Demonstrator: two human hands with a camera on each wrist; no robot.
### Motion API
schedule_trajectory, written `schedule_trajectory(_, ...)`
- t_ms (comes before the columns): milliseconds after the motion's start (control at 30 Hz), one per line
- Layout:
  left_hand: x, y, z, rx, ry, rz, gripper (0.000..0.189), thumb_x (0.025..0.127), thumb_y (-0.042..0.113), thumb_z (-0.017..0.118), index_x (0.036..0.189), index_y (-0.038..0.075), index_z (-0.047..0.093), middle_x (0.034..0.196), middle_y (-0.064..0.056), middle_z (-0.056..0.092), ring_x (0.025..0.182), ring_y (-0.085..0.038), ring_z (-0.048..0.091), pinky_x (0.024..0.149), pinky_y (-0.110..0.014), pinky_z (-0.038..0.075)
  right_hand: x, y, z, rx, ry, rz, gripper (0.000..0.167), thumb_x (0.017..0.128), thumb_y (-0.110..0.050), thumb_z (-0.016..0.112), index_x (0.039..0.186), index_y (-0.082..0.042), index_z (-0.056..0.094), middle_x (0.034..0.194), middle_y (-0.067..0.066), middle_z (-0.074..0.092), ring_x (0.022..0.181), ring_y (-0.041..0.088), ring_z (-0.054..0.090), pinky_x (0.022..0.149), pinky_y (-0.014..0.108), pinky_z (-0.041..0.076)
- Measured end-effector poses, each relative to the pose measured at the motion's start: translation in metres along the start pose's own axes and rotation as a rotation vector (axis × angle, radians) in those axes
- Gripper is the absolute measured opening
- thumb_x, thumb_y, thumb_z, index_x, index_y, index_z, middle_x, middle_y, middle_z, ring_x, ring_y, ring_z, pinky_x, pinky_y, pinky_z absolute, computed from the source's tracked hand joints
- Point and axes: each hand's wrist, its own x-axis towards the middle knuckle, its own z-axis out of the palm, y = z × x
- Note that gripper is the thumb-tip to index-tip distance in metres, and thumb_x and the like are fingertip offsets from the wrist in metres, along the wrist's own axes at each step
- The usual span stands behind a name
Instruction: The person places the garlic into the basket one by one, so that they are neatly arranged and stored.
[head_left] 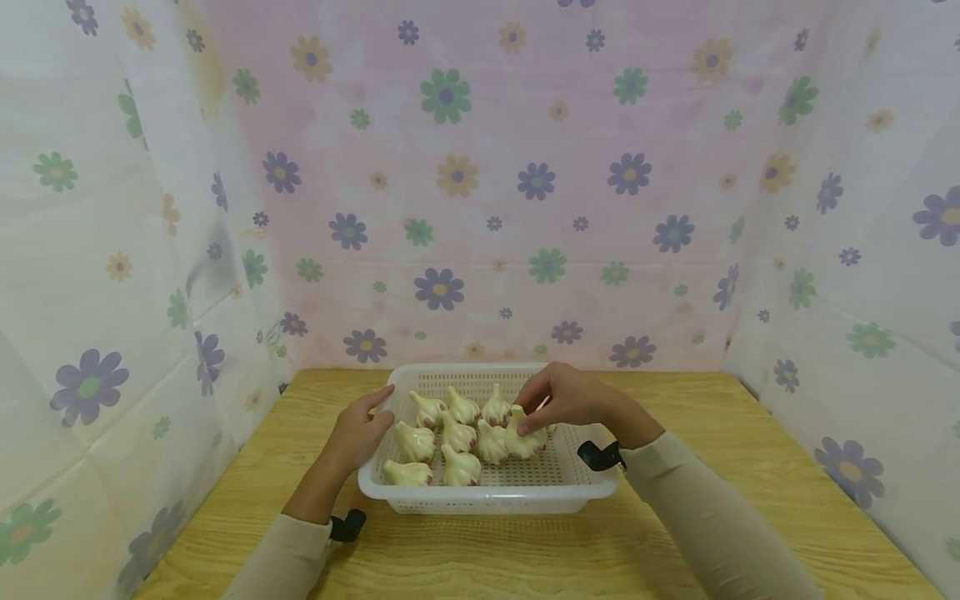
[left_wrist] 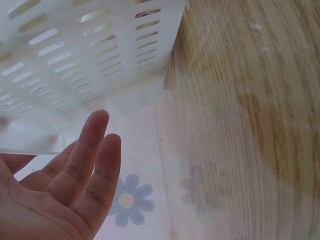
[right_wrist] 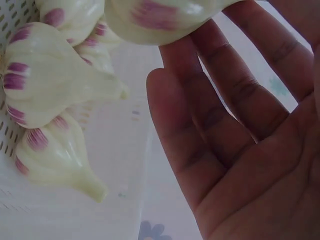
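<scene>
A white plastic basket (head_left: pixel 491 492) with slotted walls holds several cream-coloured garlic bulbs (head_left: pixel 459 467) with purple marks at their bases. My left hand (head_left: pixel 358 435) grips the basket's left rim; the left wrist view shows fingers (left_wrist: pixel 82 150) beneath the rim, outside the slotted wall. Over the right part of the basket, my right hand (head_left: pixel 573 402) pinches one garlic bulb (head_left: pixel 523 440) by its neck. That bulb (right_wrist: pixel 160 17) is cut off by the top edge of the right wrist view, with other bulbs (right_wrist: pixel 57 155) lying beyond it. Part of another bulb is hidden behind the right hand.
The basket stands on a wood-grain table (head_left: pixel 300 450). Flower-printed sheets (head_left: pixel 487 208) hang behind the table and along both sides. Bulbs fill the basket's left and middle; bare mesh floor (head_left: pixel 558 471) shows at its right front.
</scene>
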Motion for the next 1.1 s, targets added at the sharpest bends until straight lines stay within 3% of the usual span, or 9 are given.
schedule_trajectory(233, 0.001, -0.003, 0.001, -0.012, 0.005, -0.015, 0.059, 0.099, 0.024, 0.051, 0.158, 0.018, 0.045, 0.156, -0.020, 0.050, 0.090, -0.024, 0.070, 0.064, -0.033, 0.058, 0.009, -0.004, 0.011, -0.052, -0.063, 0.067, 0.023, 0.083, -0.030, 0.087, 0.104, -0.020, 0.083, 0.106, -0.008, 0.078, 0.093, 0.012, 0.073, 0.082, 0.030, 0.061)
schedule_trajectory(500, 0.001, -0.002, 0.001, 0.002, 0.010, 0.012, 0.059, 0.099, 0.023, 0.050, 0.158, 0.015, 0.045, 0.158, -0.019, 0.047, 0.092, -0.028, 0.070, 0.063, -0.032, 0.058, 0.018, -0.001, 0.022, -0.061, -0.105, 0.131, 0.021, 0.080, -0.028, 0.089, 0.099, -0.024, 0.084, 0.098, -0.009, 0.078, 0.085, 0.011, 0.074, 0.077, 0.027, 0.061)
schedule_trajectory(733, 0.000, 0.000, 0.001, 0.015, 0.021, 0.017, 0.058, 0.099, 0.023, 0.050, 0.157, 0.016, 0.047, 0.155, -0.020, 0.051, 0.082, -0.027, 0.069, 0.059, -0.031, 0.056, 0.020, 0.000, 0.025, -0.056, -0.142, 0.159, 0.022, 0.079, -0.024, 0.090, 0.100, -0.023, 0.084, 0.106, -0.007, 0.078, 0.087, 0.016, 0.076, 0.075, 0.027, 0.062)
schedule_trajectory(900, 0.000, 0.001, 0.001, 0.016, 0.023, 0.019, 0.058, 0.099, 0.023, 0.050, 0.157, 0.015, 0.047, 0.155, -0.021, 0.050, 0.085, -0.024, 0.070, 0.061, -0.031, 0.057, 0.021, -0.001, 0.029, -0.081, -0.169, 0.173, 0.023, 0.078, -0.024, 0.090, 0.100, -0.023, 0.084, 0.112, -0.006, 0.077, 0.081, 0.011, 0.075, 0.072, 0.027, 0.062)
schedule_trajectory(1100, 0.000, 0.000, 0.001, 0.011, 0.021, 0.018, 0.058, 0.099, 0.022, 0.050, 0.157, 0.014, 0.047, 0.156, -0.022, 0.049, 0.089, -0.025, 0.071, 0.063, -0.032, 0.059, 0.024, 0.000, 0.034, -0.100, -0.190, 0.214, 0.025, 0.076, -0.025, 0.092, 0.099, -0.026, 0.084, 0.098, -0.012, 0.079, 0.073, 0.010, 0.075, 0.065, 0.030, 0.062)
